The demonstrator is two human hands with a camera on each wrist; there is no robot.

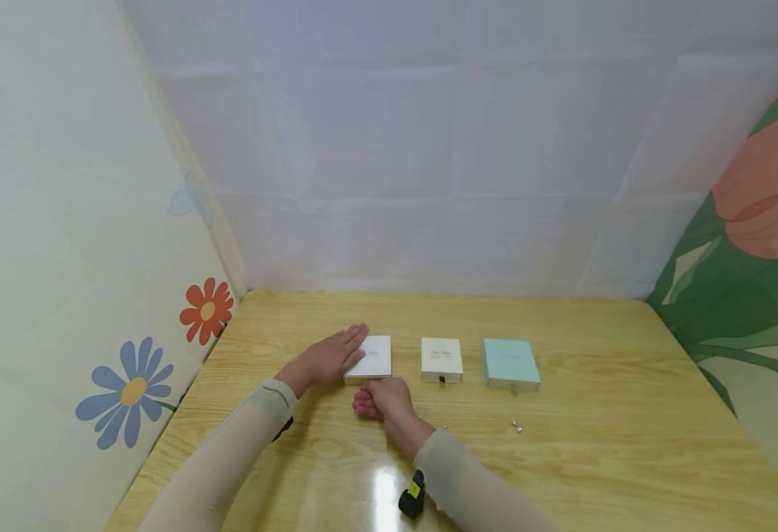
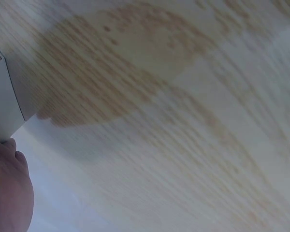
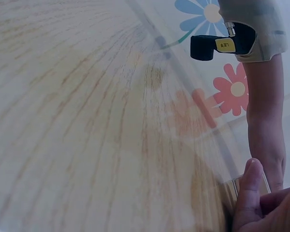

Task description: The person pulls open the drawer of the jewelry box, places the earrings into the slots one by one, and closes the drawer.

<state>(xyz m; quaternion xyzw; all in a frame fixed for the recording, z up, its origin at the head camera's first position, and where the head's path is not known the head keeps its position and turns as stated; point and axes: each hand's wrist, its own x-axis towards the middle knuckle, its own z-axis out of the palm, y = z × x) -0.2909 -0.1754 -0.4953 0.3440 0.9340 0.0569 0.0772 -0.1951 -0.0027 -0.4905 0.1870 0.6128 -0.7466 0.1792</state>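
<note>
A white square box point(image 1: 378, 356) lies on the wooden table, left of two other boxes. Across its left side and top rests my left hand point(image 1: 331, 358), fingers straight and pointing away from me. The left wrist view shows a corner of the white box point(image 2: 5, 96) against the fingers of that hand point(image 2: 12, 188). My right hand point(image 1: 389, 403) is right at the front edge of the box, its fingers curled and turned to the left. Its thumb point(image 3: 251, 186) reaches to the box front in the right wrist view. I cannot tell whether its fingertips pinch anything there.
A cream box point(image 1: 442, 358) with a small black tab point(image 1: 442, 379) stands to the right, then a light blue box point(image 1: 510, 362). Small shiny pieces point(image 1: 517, 426) lie in front of the blue box. Another small piece point(image 1: 445, 427) shows beside my right wrist.
</note>
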